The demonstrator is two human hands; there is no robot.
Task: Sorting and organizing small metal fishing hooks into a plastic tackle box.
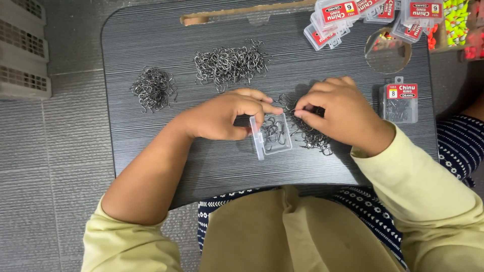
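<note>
A small clear plastic box (275, 135) lies open on the dark lap table (151, 151), with some metal fish hooks inside. My left hand (224, 116) rests at the box's left edge, fingers curled on its raised lid. My right hand (343, 113) pinches a few hooks between thumb and fingertips just above the box's right side. A loose pile of hooks (312, 137) lies under and beside my right hand.
Two more heaps of hooks lie on the table, one at the left (154, 88) and one at the back middle (231, 63). A closed box with a red label (399, 103) sits at the right. Several similar boxes (353, 15) crowd the back right corner beside a round cup hole (387, 51).
</note>
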